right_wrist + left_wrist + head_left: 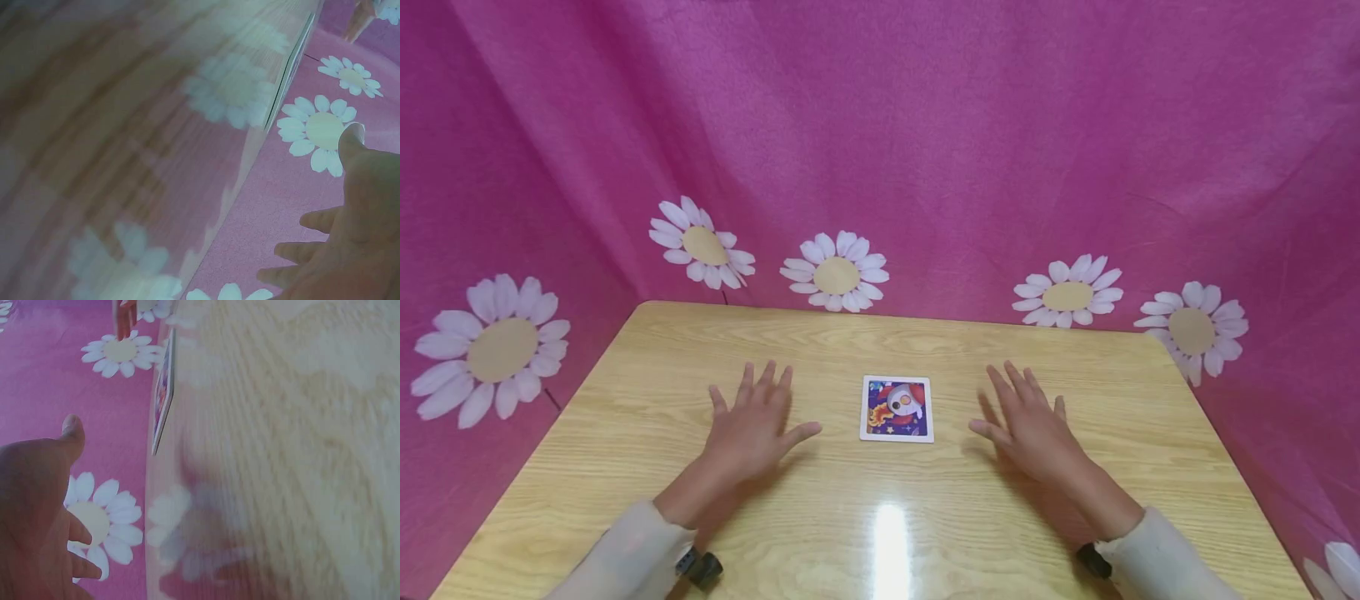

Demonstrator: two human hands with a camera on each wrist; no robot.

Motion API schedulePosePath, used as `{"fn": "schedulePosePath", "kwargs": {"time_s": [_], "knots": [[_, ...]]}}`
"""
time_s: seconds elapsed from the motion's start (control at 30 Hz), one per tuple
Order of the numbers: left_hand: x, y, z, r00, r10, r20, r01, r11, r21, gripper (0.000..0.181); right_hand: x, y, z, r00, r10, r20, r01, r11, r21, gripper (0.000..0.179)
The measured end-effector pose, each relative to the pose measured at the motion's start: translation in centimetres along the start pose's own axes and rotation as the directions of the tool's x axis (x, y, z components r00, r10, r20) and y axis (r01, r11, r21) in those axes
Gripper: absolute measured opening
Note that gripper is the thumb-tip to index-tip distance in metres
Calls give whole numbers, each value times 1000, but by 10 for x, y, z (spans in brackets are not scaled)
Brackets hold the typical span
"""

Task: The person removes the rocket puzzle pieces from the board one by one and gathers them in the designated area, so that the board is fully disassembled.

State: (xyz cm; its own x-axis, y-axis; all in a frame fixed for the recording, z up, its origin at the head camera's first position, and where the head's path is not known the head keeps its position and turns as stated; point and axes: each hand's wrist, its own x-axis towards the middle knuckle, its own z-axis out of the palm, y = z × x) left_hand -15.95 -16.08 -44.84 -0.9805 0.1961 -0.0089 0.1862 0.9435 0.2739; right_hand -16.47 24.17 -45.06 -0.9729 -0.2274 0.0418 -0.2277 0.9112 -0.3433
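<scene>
A square picture puzzle with a white border and a rocket on a dark blue ground lies flat on the wooden table. To its left in the head view is my left hand, fingers spread and thumb pointing toward it. On the other side my right hand is spread the same way, its thumb toward the puzzle. Both hands are apart from it and hold nothing. Seen edge-on, the puzzle appears as a thin slab in the left wrist view.
The light wooden table has its far edge along a pink curtain printed with white daisies. The curtain also hangs along both sides. A bright light reflection crosses the table's near part. Dark straps show at both cuffs.
</scene>
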Motion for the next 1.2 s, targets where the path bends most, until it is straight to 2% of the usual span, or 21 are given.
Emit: {"fn": "schedulePosePath", "kwargs": {"time_s": [0.2,0.37,0.7,1.2], "knots": [[4,13,6,1000,5,19,-5,1000,7,102,4,-3,0,1000,-21,-2,21,1000,17,87],[7,22,12,997,21,72,-21,1000,2,102,8,-7,1,999,-39,-3,39,999,23,86],[12,38,19,987,60,152,-50,996,-71,97,16,-16,5,997,-72,-2,72,997,35,85],[12,49,28,969,112,220,-90,990,-108,95,25,-31,15,994,-85,63,79,993,89,87]]}}
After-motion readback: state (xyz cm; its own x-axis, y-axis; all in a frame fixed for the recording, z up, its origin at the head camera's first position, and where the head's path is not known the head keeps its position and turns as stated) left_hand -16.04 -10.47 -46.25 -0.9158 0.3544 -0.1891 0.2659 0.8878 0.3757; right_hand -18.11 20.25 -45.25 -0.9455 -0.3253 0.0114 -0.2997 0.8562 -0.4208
